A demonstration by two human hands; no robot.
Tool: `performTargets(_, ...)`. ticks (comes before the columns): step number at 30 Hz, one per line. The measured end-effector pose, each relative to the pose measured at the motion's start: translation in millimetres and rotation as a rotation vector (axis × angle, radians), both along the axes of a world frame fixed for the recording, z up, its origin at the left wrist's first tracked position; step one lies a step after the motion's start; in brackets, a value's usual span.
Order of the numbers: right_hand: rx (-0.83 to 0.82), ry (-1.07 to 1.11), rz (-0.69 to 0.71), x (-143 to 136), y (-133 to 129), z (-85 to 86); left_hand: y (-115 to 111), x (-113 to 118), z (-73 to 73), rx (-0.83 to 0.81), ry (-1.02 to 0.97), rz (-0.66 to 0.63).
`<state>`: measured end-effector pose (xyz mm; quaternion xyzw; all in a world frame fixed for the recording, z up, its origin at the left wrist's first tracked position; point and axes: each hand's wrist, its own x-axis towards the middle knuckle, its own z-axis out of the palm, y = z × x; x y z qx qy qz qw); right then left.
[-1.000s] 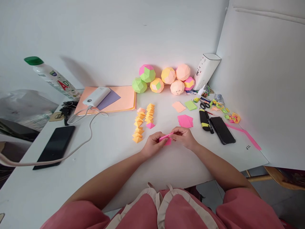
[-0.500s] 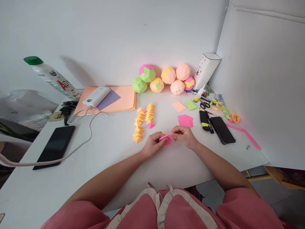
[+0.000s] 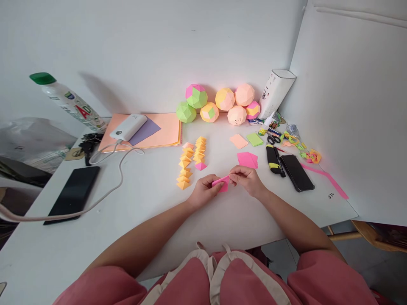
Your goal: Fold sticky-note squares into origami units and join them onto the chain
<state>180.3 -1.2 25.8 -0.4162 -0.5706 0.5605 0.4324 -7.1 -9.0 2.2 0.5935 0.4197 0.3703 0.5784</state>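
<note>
A pink sheet of paper (image 3: 224,184), partly folded over, is held above the near part of the table. My left hand (image 3: 205,188) is closed on its left side, thumb lying across the front. My right hand (image 3: 246,178) pinches its upper right corner between thumb and fingertips. Just behind my right hand lies a small stack of pink paper (image 3: 247,159). Beyond my left hand stand two rows of folded paper pieces, mostly orange (image 3: 185,163), with a pink one (image 3: 200,166) at the near end of the right row.
Several faceted paper balls (image 3: 225,99) are piled against the wall. Peach (image 3: 238,141) and green paper (image 3: 255,139) lie before them. At right are scissors (image 3: 274,139), a box cutter (image 3: 273,159) and a phone (image 3: 297,173). A cable (image 3: 121,169) crosses the left side near another phone (image 3: 74,192).
The pink paper has turned so that more of its front face shows. My right hand has shifted slightly up at its corner; my left hand keeps its hold.
</note>
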Motion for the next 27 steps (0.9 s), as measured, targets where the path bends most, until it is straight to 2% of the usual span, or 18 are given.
performTargets(7,-0.053,-0.017,0.012,-2.7,1.0,-2.2,-0.3,0.0,0.0,-0.049,-0.011,0.007)
performTargets(12,0.019,-0.048,0.018,-3.2,-0.3,-0.3,-0.3,0.1,1.1,-0.041,0.002,-0.009)
performTargets(16,0.049,-0.132,-0.001,-4.1,-2.9,1.0,-0.5,-0.4,2.9,-0.103,-0.003,-0.036)
performTargets(20,0.155,-0.25,0.03,-6.4,-4.8,1.1,-0.2,-0.8,5.0,-0.157,-0.015,-0.094)
performTargets(27,0.056,-0.223,-0.028,-5.0,-4.3,-0.2,2.7,-0.1,3.2,-0.173,-0.107,-0.009)
